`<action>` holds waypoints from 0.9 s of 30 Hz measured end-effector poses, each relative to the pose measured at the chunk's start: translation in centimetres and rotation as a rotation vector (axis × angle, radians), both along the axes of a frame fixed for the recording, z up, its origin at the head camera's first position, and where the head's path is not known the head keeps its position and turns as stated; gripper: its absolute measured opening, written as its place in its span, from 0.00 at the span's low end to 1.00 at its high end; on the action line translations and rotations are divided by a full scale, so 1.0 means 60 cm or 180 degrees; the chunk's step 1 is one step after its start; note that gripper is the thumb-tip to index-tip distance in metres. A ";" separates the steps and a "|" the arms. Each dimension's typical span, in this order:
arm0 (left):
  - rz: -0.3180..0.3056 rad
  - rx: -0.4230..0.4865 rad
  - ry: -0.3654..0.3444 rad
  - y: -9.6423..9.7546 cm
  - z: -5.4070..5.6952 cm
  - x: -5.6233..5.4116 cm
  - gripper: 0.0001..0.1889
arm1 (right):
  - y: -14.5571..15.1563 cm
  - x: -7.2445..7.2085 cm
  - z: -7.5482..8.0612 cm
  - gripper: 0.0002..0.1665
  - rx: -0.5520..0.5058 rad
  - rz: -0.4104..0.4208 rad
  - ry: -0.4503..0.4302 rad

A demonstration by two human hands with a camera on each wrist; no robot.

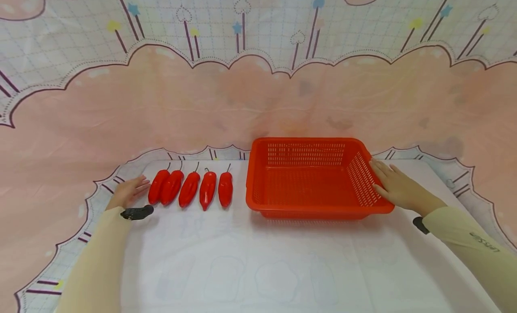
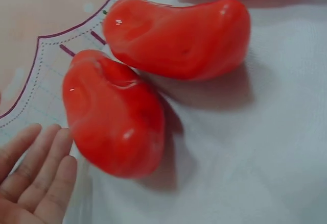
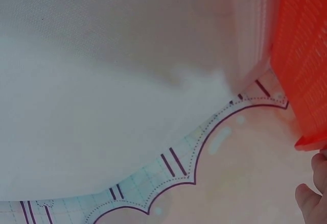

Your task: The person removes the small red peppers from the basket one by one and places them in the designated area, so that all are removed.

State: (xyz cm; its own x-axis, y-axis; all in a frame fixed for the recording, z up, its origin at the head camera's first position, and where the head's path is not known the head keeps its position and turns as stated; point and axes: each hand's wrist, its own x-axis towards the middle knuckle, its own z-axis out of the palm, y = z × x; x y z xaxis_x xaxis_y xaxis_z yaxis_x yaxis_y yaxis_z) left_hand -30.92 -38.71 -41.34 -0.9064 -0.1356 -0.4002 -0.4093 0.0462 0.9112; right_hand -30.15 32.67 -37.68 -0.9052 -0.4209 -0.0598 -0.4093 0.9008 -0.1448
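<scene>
Several red chili peppers with dark stems lie in a row at the left, among them the leftmost pepper (image 1: pixel 159 186) and the rightmost pepper (image 1: pixel 225 189). My left hand (image 1: pixel 128 192) is beside the leftmost one, fingers extended and holding nothing. In the left wrist view its fingers (image 2: pixel 43 170) are close to a pepper (image 2: pixel 115 119); whether they touch is hard to tell. An orange-red plastic basket (image 1: pixel 311 210) with slotted walls stands to the right, its inside bare. My right hand (image 1: pixel 400 186) rests on its right rim with fingers extended; only fingertips (image 3: pixel 309 201) show in the right wrist view.
A white cloth (image 1: pixel 226 268) with faint outlines covers the work surface. Around and behind it lies a patterned pink sheet (image 1: pixel 194 102) with scalloped edges and candle drawings. Dark straps (image 1: pixel 137 213) circle the wrists.
</scene>
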 end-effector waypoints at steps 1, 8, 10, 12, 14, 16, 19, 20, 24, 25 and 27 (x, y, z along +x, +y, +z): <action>0.0043 0.0123 0.0028 -0.002 0.001 0.004 0.40 | 0.000 -0.001 -0.001 0.46 0.0005 0.0006 0.0005; 0.0199 0.0796 0.0251 -0.006 0.015 0.023 0.44 | 0.000 -0.003 -0.002 0.46 0.0011 0.0005 0.0000; 0.0226 0.0938 0.0328 -0.005 0.020 0.027 0.38 | -0.001 -0.004 -0.002 0.46 0.0010 0.0008 0.0011; 0.0272 0.1028 0.0405 -0.003 0.024 0.031 0.27 | -0.001 -0.006 -0.002 0.46 0.0027 -0.0003 0.0002; 0.0320 0.1046 0.0518 0.002 0.026 0.033 0.16 | -0.001 -0.006 -0.003 0.47 0.0035 -0.0009 -0.0001; 0.0292 0.0929 0.0690 0.009 0.027 0.036 0.14 | -0.001 -0.006 -0.003 0.47 0.0050 -0.0019 -0.0007; 0.0184 0.0546 0.1039 0.024 0.031 0.037 0.26 | -0.001 -0.004 -0.003 0.46 0.0053 -0.0010 0.0014; 0.0134 0.0307 0.1141 0.030 0.034 0.037 0.30 | -0.001 -0.004 -0.003 0.46 0.0066 -0.0003 0.0030; 0.0021 -0.0784 0.1297 0.064 0.056 0.035 0.34 | -0.002 -0.002 0.000 0.46 0.0107 -0.0002 0.0065; -0.0004 -0.1072 0.1281 0.075 0.064 0.036 0.34 | -0.003 -0.002 0.002 0.46 0.0129 -0.0010 0.0070; -0.0088 -0.1499 0.1243 0.099 0.080 0.037 0.32 | -0.003 -0.002 0.005 0.47 0.0159 -0.0027 0.0093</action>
